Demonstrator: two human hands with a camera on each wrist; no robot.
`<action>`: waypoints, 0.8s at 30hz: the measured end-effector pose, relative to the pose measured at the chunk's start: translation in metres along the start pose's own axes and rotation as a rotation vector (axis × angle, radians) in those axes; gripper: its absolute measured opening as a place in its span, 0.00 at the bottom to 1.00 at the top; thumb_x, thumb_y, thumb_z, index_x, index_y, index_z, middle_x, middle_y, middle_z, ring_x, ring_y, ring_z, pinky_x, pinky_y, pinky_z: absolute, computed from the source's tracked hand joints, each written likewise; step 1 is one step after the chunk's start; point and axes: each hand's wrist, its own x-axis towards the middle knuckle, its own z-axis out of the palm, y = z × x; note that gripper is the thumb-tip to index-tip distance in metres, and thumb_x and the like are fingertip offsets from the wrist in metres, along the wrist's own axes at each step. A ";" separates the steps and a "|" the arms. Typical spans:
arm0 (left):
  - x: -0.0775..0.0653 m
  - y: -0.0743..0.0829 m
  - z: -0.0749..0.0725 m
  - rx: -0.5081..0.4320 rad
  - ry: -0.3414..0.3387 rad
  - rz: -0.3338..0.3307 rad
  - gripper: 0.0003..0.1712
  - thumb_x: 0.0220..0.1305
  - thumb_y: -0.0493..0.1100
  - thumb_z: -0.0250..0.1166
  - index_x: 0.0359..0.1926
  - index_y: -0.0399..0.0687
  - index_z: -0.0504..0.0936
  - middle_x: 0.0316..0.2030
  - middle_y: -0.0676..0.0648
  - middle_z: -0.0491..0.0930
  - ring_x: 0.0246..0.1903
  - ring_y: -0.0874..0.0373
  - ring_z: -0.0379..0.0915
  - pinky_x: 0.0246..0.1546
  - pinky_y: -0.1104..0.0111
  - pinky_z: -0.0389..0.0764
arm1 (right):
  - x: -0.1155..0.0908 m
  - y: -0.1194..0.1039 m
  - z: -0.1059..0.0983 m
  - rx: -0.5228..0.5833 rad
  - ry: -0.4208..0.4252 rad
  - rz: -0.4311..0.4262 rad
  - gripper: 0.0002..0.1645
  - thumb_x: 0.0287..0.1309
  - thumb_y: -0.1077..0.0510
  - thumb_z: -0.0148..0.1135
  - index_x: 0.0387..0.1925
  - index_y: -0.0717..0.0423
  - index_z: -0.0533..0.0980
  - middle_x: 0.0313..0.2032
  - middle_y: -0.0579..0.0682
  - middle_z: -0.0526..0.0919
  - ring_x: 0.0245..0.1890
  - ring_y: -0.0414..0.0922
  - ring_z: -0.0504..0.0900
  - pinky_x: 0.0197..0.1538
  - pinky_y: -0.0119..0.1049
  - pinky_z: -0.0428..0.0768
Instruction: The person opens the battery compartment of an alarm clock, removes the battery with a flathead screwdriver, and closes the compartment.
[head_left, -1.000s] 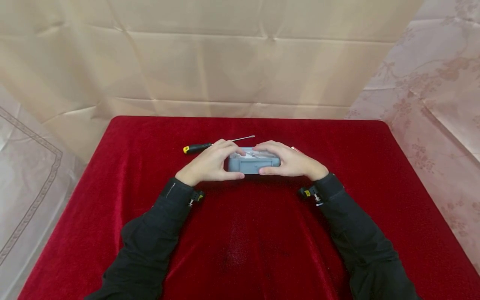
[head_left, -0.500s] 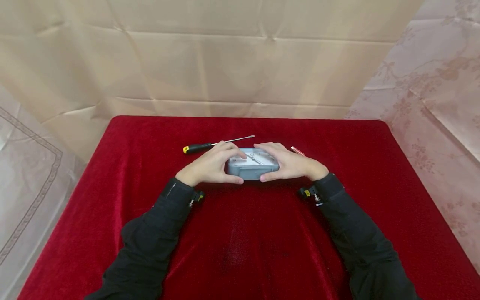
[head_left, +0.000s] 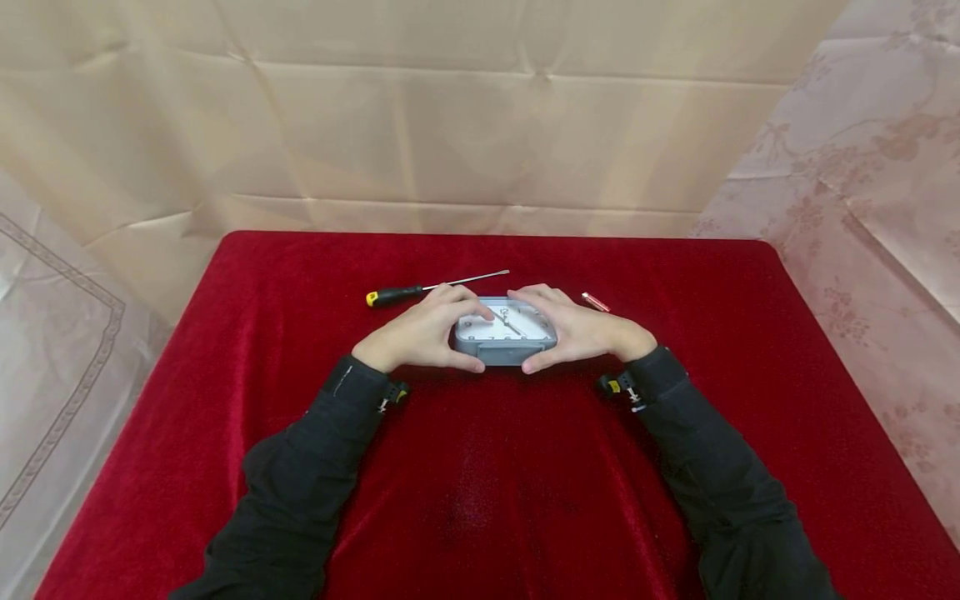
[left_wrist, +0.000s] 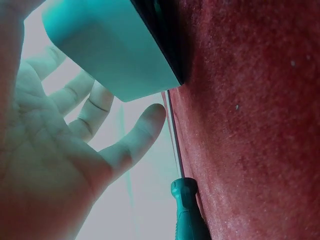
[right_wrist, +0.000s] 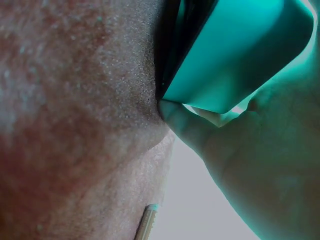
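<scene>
A grey-blue alarm clock with a white numbered face lies between my two hands, its face turned up in the head view. My left hand grips its left side, thumb at the near side and one finger over the face. My right hand holds the right side, thumb at the near corner. In both wrist views the clock's dark back edge is close to the cloth; whether it touches I cannot tell. Behind my left hand lies a screwdriver with a black and yellow handle.
A small red and white cylinder, seemingly a battery, lies beyond my right hand. Red velvet cloth covers the table. Beige fabric hangs behind the far edge, and patterned fabric hangs at the right.
The clock has tipped so that its face shows more fully and its near side less. Both hands have turned slightly with it, and more of the battery is visible.
</scene>
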 end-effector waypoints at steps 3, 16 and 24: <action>0.000 0.000 0.001 0.004 -0.007 -0.005 0.39 0.48 0.59 0.80 0.61 0.56 0.80 0.58 0.50 0.73 0.60 0.54 0.61 0.58 0.57 0.70 | 0.000 0.000 0.001 -0.004 -0.015 0.022 0.72 0.44 0.34 0.78 0.80 0.53 0.48 0.73 0.51 0.54 0.67 0.50 0.56 0.64 0.55 0.65; 0.000 0.000 0.001 -0.013 -0.037 -0.028 0.40 0.47 0.58 0.81 0.62 0.58 0.79 0.59 0.51 0.71 0.59 0.55 0.59 0.57 0.57 0.70 | 0.001 0.001 0.002 0.038 -0.056 0.054 0.76 0.40 0.35 0.81 0.80 0.51 0.46 0.70 0.49 0.55 0.64 0.48 0.58 0.62 0.50 0.67; -0.001 0.001 0.002 -0.019 -0.040 -0.032 0.40 0.47 0.57 0.81 0.62 0.57 0.79 0.59 0.51 0.71 0.59 0.55 0.59 0.56 0.58 0.71 | -0.001 0.002 0.002 0.058 -0.056 0.059 0.76 0.37 0.35 0.82 0.80 0.49 0.47 0.69 0.46 0.57 0.64 0.46 0.59 0.61 0.49 0.68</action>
